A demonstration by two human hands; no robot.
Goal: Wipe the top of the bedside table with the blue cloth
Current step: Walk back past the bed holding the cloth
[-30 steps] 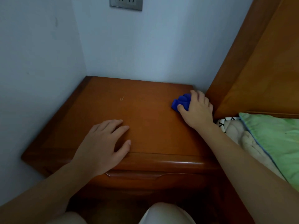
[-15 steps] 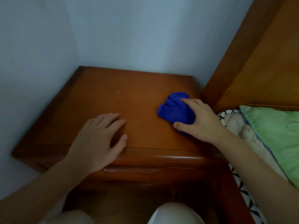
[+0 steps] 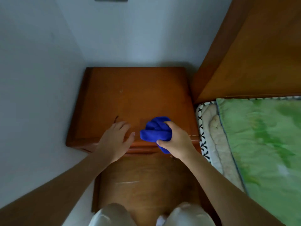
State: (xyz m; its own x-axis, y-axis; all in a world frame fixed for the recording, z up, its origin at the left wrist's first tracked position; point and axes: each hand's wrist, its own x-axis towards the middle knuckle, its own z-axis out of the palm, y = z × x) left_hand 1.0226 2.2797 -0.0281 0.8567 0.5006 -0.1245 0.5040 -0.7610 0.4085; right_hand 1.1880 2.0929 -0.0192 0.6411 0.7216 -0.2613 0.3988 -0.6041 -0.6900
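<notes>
One pass done: right hand [image 3: 176, 141], gripping the bunched blue cloth [image 3: 154, 132], has reached the brown wooden table [image 3: 138, 95] front edge; left hand [image 3: 114, 141] rests flat.

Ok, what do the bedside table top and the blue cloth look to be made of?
The bedside table looks like wood or veneer under a glossy reddish-brown varnish: faint grain, a sheen along the front edge. The blue cloth looks like soft, matte, plush fabric, possibly microfibre: it bunches in thick rounded folds where the right hand grips it.
</notes>
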